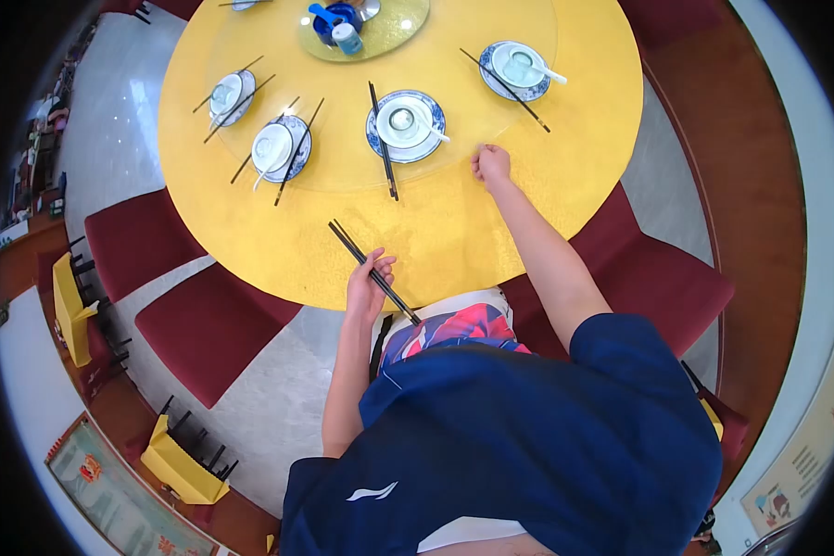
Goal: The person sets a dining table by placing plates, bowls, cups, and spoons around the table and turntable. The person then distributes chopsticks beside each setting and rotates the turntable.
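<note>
My left hand (367,287) is closed around a bundle of black chopsticks (350,243) at the table's near edge. Their far tips point over the yellow table and the other ends reach down toward my lap. My right hand (491,164) is curled shut at the edge of the clear glass turntable (463,174); whatever its fingers may hold is hidden. Left of that hand stands a blue-and-white plate (372,137) bearing a bowl, a small glass and a white spoon (438,133). A pair of black chopsticks (385,153) lies along this plate's left side.
More place settings with chopsticks sit on the round table (574,139), including a plate (539,91) at right and another plate (304,157) at left. A blue container (324,30) and a small jar (347,38) stand mid-table. Dark red chairs (204,334) surround it.
</note>
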Demonstrator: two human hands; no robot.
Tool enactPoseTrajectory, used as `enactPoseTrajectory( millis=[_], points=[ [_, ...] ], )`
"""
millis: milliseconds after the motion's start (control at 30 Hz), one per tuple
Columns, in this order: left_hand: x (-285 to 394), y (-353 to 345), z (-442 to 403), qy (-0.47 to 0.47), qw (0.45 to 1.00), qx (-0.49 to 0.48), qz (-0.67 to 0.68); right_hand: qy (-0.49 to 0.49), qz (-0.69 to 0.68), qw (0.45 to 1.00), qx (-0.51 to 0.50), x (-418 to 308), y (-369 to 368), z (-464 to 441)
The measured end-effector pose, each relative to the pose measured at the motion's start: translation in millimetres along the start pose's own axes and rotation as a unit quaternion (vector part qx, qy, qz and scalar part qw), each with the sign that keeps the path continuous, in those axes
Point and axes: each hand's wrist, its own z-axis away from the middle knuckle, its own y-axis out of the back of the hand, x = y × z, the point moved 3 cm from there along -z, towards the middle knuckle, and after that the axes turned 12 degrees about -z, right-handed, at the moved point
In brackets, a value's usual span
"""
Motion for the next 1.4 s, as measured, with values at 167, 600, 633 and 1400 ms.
enactPoseTrajectory(
  millis=[167,600,633,1400],
  points=[
    [-4.5,-27.1,11.0,-0.038,0.999,-0.018,-0.009,-0.015,0.005,1.0,0.003,24.1,5.9,17.2],
    [-82.5,-86.3,19.4,-0.098,0.993,-0.058,-0.012,-0.067,0.33,0.851,-0.404,95.4,92.6,200.3],
    [-88.5,-89.1,19.7,-0.094,0.994,-0.047,-0.039,-0.057,0.328,0.851,-0.407,95.1,101.6,206.2],
    [-82.4,-213.9,-91.4,-0.237,0.903,0.192,-0.302,-0.023,0.306,0.917,-0.255,58.4,323.9,209.7]
  ],
)
